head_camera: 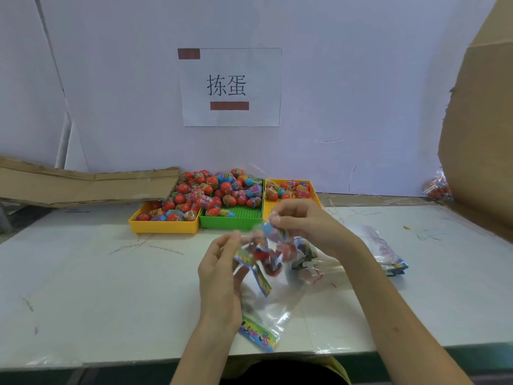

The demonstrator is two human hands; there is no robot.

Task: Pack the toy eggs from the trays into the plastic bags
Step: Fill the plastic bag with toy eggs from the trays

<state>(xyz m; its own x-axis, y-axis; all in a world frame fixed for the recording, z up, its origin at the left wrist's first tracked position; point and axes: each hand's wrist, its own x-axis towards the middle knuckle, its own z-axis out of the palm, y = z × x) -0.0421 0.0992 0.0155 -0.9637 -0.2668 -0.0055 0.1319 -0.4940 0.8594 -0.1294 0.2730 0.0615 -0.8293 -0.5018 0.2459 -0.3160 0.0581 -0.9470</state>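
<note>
Clear, flimsy plastic bag (266,259) hangs above the worktop (111,273), left hand (219,270) fingers pinching its rim, right hand (302,226) fingers pinching a light, smooth toy egg (268,228) at its mouth; grip the film's edge

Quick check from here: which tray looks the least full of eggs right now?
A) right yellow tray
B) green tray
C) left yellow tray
A: the right yellow tray holds only a few eggs at its far end, while the left yellow tray and green tray are piled high.
</note>
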